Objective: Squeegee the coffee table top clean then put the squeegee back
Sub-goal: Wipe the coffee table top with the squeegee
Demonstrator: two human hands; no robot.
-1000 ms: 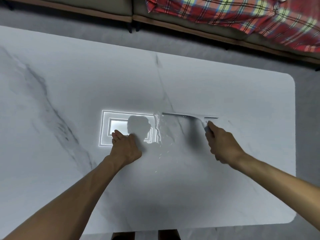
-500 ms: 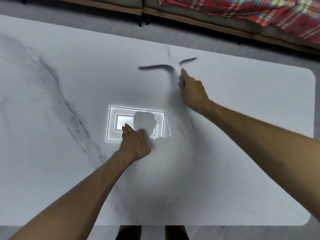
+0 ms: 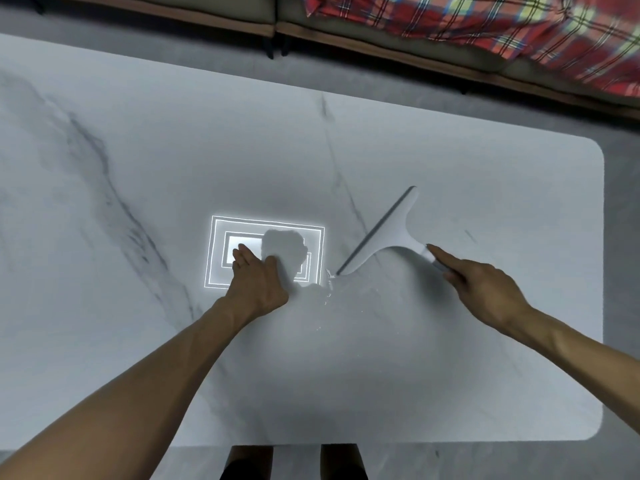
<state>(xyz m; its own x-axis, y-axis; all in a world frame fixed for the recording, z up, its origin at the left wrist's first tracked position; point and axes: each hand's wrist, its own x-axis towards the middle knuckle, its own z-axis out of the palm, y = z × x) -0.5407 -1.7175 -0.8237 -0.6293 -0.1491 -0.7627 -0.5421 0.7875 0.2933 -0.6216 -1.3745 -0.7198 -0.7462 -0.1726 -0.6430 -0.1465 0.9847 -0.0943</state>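
A white marble coffee table top [image 3: 450, 358] fills the view. My right hand [image 3: 481, 285] grips the handle of a white squeegee [image 3: 388, 233], index finger stretched along the handle. Its dark rubber blade lies diagonally on the table, the lower tip beside a small patch of water [image 3: 325, 289] near the middle. My left hand [image 3: 258, 278] presses flat on the table just left of that water, fingers together, over a bright reflection of a ceiling light [image 3: 266, 252].
A sofa with a wooden base [image 3: 381, 39] runs along the far side, and a red plaid blanket [image 3: 485, 26] is draped over it at the upper right. Grey floor borders the table's right and near edges. My legs [image 3: 294, 462] stand at the near edge.
My right hand pulled the squeegee from the far middle of the table back toward me and right, and the blade turned diagonal. My left hand stayed planted.
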